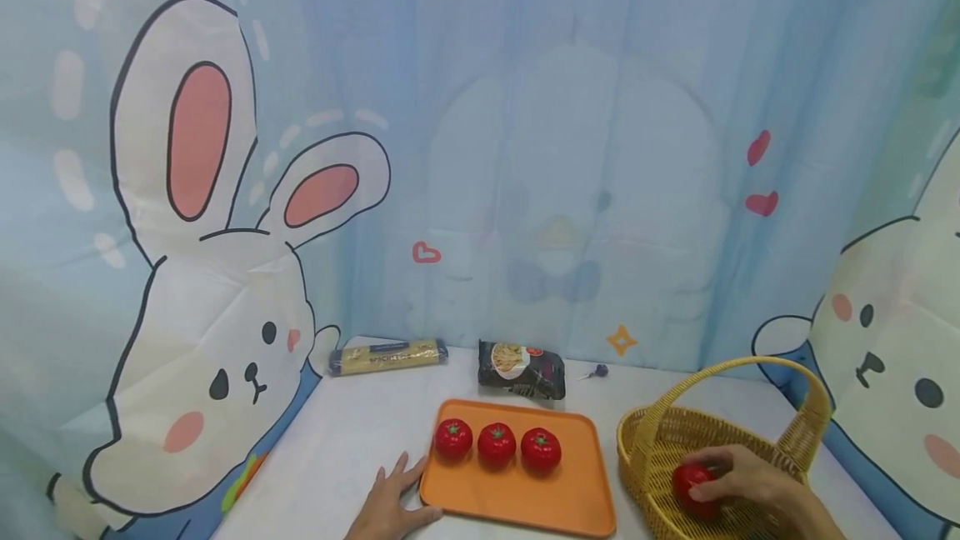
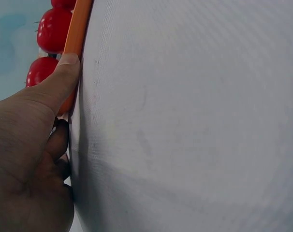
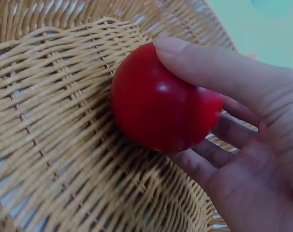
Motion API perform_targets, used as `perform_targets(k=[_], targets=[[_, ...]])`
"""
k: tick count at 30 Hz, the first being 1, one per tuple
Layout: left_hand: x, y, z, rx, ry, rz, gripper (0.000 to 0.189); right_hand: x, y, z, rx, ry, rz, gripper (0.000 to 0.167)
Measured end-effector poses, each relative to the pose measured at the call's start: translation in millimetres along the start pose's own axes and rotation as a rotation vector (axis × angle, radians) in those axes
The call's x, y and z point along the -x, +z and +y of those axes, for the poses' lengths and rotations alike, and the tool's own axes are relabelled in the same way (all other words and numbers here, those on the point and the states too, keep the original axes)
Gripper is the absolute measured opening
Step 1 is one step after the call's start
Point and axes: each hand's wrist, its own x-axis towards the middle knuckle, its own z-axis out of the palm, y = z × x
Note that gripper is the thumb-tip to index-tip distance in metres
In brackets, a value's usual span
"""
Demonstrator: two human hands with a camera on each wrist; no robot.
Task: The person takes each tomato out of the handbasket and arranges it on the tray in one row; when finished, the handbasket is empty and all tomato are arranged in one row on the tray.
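Note:
Inside the yellow wicker basket [image 1: 637,448], my right hand [image 1: 738,477] grips a red tomato [image 1: 693,486]. The right wrist view shows the thumb on one side of this tomato [image 3: 161,99] and the fingers curled round the other, close to the woven basket wall [image 3: 50,121]. My left hand [image 1: 392,500] lies at the left edge of an orange tray [image 1: 555,498], its fingers spread and its thumb [image 2: 66,72] touching the rim. Three tomatoes sit in a row on the tray: the left one [image 1: 453,440], the middle one [image 1: 497,445] and the right one [image 1: 541,451].
Behind the tray lie a yellow spaghetti packet [image 1: 388,357], a dark food packet [image 1: 521,370] and a small purple-tipped item [image 1: 600,371]. The basket's tall handle [image 1: 738,362] arches over its opening. A printed curtain [image 1: 570,148] hangs at the back of the white table [image 1: 337,432].

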Motion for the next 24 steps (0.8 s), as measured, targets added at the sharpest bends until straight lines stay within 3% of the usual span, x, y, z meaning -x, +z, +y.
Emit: perform_targets(k=[6, 11, 20, 24], targets=[[0.7, -0.1, -0.4, -0.002, 0.000, 0.001, 0.087, -8.7, 3.4, -2.2, 0.006, -0.076, -0.020, 0.056], [0.9, -0.5, -0.1, -0.004, 0.011, 0.004, 0.086, -12.1, 4.3, -4.0, -0.023, -0.093, -0.023, 0.061], [1.5, 0.0, 1.1, -0.009, -0.006, 0.011, 0.087, -8.7, 8.1, -9.3, -0.078, -0.068, 0.025, 0.036], [3.1, -0.8, 1.5, -0.014, -0.005, 0.012, 0.087, -7.0, 6.9, -10.6, -0.143, -0.088, 0.008, 0.035]])
